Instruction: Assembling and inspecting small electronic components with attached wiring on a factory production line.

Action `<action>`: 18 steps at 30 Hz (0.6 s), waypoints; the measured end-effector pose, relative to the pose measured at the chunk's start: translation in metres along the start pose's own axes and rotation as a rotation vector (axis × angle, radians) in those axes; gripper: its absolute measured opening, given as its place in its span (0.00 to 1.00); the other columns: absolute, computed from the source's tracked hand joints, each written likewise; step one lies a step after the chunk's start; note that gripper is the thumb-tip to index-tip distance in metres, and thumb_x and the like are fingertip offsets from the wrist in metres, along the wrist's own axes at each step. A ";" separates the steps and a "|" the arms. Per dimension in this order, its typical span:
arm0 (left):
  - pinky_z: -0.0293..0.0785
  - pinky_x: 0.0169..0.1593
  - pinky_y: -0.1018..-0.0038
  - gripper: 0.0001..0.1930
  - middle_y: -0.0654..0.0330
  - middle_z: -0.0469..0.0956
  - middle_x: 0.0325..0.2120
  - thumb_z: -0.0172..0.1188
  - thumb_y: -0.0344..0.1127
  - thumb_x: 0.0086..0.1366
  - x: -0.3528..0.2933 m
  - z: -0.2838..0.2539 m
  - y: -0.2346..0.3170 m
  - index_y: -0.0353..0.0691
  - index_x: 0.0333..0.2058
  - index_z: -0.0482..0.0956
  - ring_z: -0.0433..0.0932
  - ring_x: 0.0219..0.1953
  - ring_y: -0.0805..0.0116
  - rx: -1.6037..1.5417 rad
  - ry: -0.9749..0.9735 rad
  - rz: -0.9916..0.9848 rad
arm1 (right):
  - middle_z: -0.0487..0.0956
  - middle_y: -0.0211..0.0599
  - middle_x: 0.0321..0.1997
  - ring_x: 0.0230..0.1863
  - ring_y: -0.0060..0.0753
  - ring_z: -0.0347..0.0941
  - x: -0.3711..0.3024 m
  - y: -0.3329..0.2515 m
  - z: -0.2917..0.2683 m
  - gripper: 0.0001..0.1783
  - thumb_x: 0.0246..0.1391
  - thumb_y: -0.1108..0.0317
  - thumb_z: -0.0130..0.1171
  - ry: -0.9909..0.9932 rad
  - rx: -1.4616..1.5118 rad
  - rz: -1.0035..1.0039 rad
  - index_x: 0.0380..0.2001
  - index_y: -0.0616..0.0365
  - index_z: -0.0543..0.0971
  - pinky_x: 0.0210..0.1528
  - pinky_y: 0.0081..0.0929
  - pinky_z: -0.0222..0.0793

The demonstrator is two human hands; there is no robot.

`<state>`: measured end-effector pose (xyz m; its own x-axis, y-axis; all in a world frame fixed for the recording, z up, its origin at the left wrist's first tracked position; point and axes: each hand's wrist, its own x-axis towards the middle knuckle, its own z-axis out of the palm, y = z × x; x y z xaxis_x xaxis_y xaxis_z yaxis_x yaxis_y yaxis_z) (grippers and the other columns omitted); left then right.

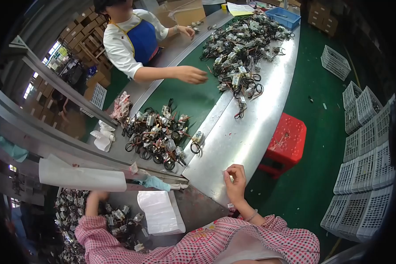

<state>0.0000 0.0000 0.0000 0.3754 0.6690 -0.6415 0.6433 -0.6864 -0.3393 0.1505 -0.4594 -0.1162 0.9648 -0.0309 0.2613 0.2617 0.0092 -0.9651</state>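
My right hand hovers over the near end of the metal tabletop, its fingers curled into a pinch. Something small and pale may be at the fingertips; it is too tiny to name. On the left, my left hand reaches in among a big heap of small metal parts with wires. Motion blur and the white roll hide its fingers. Beside that heap lies a white paper sheet or bag. Ahead, a smaller pile of metal parts with coiled black leads rests on the green belt.
A co-worker's hand extends over the belt toward a large pile of similar parts. A white roll sits along the frame at left. Right of the table stand a red stool and stacked white crates. A blue bin is at the far end.
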 end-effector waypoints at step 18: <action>0.70 0.44 0.62 0.21 0.48 0.73 0.41 0.58 0.36 0.50 0.061 0.032 -0.007 0.35 0.44 0.70 0.74 0.43 0.54 0.388 0.226 -0.064 | 0.64 0.34 0.37 0.35 0.21 0.65 0.005 -0.001 0.004 0.03 0.50 0.80 0.52 0.000 0.053 0.020 0.29 0.64 0.69 0.38 0.15 0.65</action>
<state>-0.0024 0.0364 -0.0586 0.5069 0.7297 -0.4590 0.3884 -0.6686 -0.6341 0.1546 -0.4558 -0.1137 0.9698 -0.0306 0.2419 0.2434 0.0629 -0.9679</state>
